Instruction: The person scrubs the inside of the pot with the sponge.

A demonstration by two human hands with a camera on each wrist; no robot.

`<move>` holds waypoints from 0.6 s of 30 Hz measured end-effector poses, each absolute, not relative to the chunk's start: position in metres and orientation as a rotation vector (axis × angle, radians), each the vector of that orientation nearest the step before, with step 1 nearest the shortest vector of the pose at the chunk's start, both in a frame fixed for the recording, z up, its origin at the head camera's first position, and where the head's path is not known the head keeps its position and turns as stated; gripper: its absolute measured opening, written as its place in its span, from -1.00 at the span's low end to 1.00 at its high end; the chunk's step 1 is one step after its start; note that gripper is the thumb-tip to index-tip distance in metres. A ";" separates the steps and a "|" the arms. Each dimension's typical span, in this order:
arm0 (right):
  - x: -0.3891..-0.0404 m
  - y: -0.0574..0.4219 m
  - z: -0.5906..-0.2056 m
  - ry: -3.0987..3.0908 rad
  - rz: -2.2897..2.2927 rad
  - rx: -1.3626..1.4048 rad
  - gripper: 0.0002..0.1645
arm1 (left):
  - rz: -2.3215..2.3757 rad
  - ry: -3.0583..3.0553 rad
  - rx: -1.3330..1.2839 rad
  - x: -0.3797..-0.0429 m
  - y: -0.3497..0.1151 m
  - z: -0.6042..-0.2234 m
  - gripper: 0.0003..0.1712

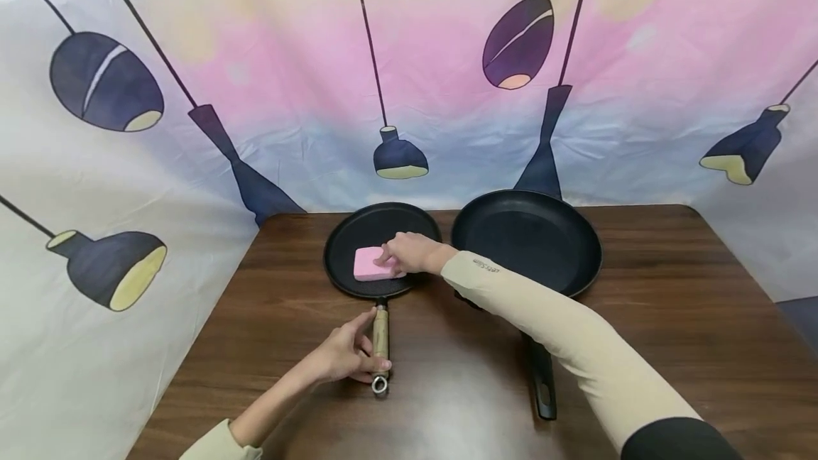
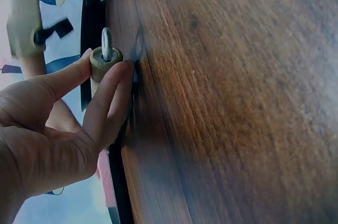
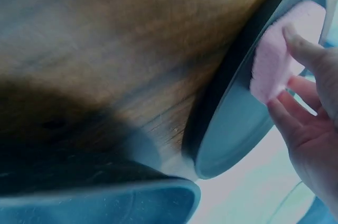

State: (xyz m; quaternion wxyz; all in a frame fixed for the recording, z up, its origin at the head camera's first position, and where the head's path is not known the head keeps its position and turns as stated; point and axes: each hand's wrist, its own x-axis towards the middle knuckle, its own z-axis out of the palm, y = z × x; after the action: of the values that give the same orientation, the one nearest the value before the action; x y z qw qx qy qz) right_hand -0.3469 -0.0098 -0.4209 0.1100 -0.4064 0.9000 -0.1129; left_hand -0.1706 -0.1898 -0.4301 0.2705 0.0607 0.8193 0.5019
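Note:
A flat black pan [image 1: 391,214] lies on the left part of the table, its light wooden handle [image 1: 380,332] pointing toward the front edge. My left hand [image 1: 344,350] grips that handle near its metal ring [image 1: 380,384], thumb on one side and fingers on the other in the left wrist view. With my right hand [image 1: 412,252] I pinch a pink sponge [image 1: 371,265] between thumb and fingers. The sponge [image 3: 269,63] lies against the pan's inner surface [image 3: 240,121], right of the pan's middle in the right wrist view.
A larger, deeper black frying pan [image 1: 525,233] stands to the right, its black handle [image 1: 543,382] partly under my right forearm. The brown wooden table [image 1: 677,318] ends at a fabric backdrop [image 1: 294,77] printed with hanging lamps.

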 end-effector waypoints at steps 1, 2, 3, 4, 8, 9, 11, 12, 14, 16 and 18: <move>-0.353 -0.012 -0.422 2.664 -0.351 -1.160 -0.47 | 1.355 2.202 0.164 -0.170 -0.190 -0.430 0.23; -0.359 -0.015 -0.423 2.688 -0.367 -1.130 -0.47 | 1.365 2.194 0.168 -0.170 -0.190 -0.430 0.23; -0.366 -0.017 -0.424 2.718 -0.375 -1.105 -0.47 | 1.377 2.185 0.169 -0.170 -0.191 -0.430 0.24; -0.371 -0.020 -0.425 2.741 -0.384 -1.069 -0.47 | 1.391 2.174 0.170 -0.167 -0.190 -0.431 0.25; -0.391 -0.032 -0.429 2.843 -0.377 -0.922 -0.48 | 1.414 2.159 0.166 -0.161 -0.191 -0.434 0.25; -0.395 -0.035 -0.430 2.871 -0.377 -0.872 -0.46 | 1.409 2.159 0.166 -0.161 -0.191 -0.434 0.25; -0.404 -0.038 -0.433 2.909 -0.408 -0.740 -0.38 | 1.405 2.160 0.172 -0.161 -0.191 -0.433 0.25; -0.407 -0.038 -0.434 2.923 -0.428 -0.675 -0.34 | 1.407 2.158 0.173 -0.162 -0.191 -0.433 0.25; -0.413 -0.038 -0.435 2.937 -0.482 -0.580 -0.31 | 1.410 2.158 0.176 -0.165 -0.191 -0.432 0.24; -0.416 -0.035 -0.435 2.915 -0.538 -0.550 -0.31 | 1.416 2.159 0.171 -0.167 -0.191 -0.431 0.24; -0.415 -0.032 -0.433 2.873 -0.558 -0.609 -0.34 | 1.417 2.163 0.161 -0.169 -0.192 -0.431 0.23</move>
State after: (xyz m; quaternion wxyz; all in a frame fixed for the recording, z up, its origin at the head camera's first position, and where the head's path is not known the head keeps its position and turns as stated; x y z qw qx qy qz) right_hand -0.4152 -0.0316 -0.4334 0.0762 -0.2032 0.9582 -0.1862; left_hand -0.1688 -0.1919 -0.4309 0.2720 0.0598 0.8034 0.5264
